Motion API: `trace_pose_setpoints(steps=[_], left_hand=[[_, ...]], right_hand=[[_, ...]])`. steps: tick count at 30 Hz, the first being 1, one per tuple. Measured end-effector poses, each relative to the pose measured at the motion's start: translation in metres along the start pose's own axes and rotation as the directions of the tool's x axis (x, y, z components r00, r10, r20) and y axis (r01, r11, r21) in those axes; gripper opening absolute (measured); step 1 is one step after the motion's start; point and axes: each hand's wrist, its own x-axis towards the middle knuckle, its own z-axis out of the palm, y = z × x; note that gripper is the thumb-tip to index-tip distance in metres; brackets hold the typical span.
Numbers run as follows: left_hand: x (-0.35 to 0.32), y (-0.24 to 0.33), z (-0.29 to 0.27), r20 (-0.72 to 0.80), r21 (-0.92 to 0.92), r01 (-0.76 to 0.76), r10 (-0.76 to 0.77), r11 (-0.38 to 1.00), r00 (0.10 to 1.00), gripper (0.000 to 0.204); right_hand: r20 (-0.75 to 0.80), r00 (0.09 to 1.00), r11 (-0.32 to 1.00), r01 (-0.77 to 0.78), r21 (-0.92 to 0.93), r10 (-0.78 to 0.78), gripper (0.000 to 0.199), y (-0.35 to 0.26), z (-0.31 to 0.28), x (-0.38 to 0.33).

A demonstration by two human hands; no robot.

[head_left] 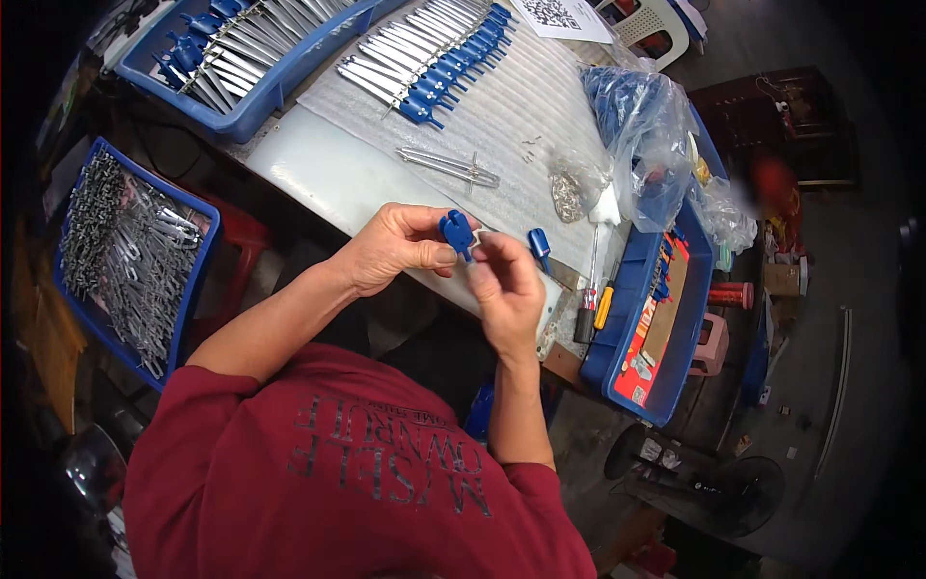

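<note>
- The left hand (391,249) is pinching a small blue plastic piece (456,233) between thumb and fingertips, its grip clamped on the piece's left side, raised above the near edge of the counter (318,164).
- That blue piece is sitting at the very tips of the grip rather than deep in the palm, so I judge it could be twisting or popping out if the other hand is pressing too hard against it.
- The right hand (506,285) is meeting the piece from the right, fingertips closing together on something small and pale beside it; what exactly it is nipping I cannot tell.
- Anything that small could be slipping free and dropping past the counter's edge into the person's lap or onto the floor.
- A second blue piece (539,243) is lying on the counter just beside the right hand, where a careless knuckle could be nudging it off.
- Farther right, a screwdriver (590,289) is resting at the rim of the blue bin (675,338), close enough to the right hand to be getting knocked.
</note>
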Motion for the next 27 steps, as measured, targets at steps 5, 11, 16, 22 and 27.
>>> trace_pose_setpoints(steps=[5,11,16,22,27], left_hand=[[-0.003,-0.001,0.010,0.031,-0.030,-0.006,0.007,1.000,1.000,0.041],[-0.009,-0.005,0.008,0.031,-0.032,0.084,-0.083,0.996,0.996,0.042],[-0.008,-0.005,0.010,0.031,-0.032,0.088,-0.087,0.996,0.996,0.041],[-0.005,0.007,0.007,0.091,0.053,0.111,-0.115,0.992,0.989,0.036],[-0.001,0.005,0.010,0.140,0.194,-0.006,-0.022,0.981,0.990,0.031]], right_hand=[[-0.053,0.993,0.986,0.097,-0.139,-0.105,0.028,-0.005,0.009,-0.005],[-0.042,0.984,0.959,0.159,-0.233,-0.173,0.029,-0.006,0.008,-0.008],[-0.032,0.959,0.917,0.259,-0.304,-0.282,0.025,-0.006,0.006,-0.008],[0.053,0.991,0.959,0.135,-0.251,-0.125,0.024,-0.016,-0.006,-0.011],[0.100,0.995,0.999,0.025,-0.024,-0.023,0.031,-0.009,-0.009,-0.014]])
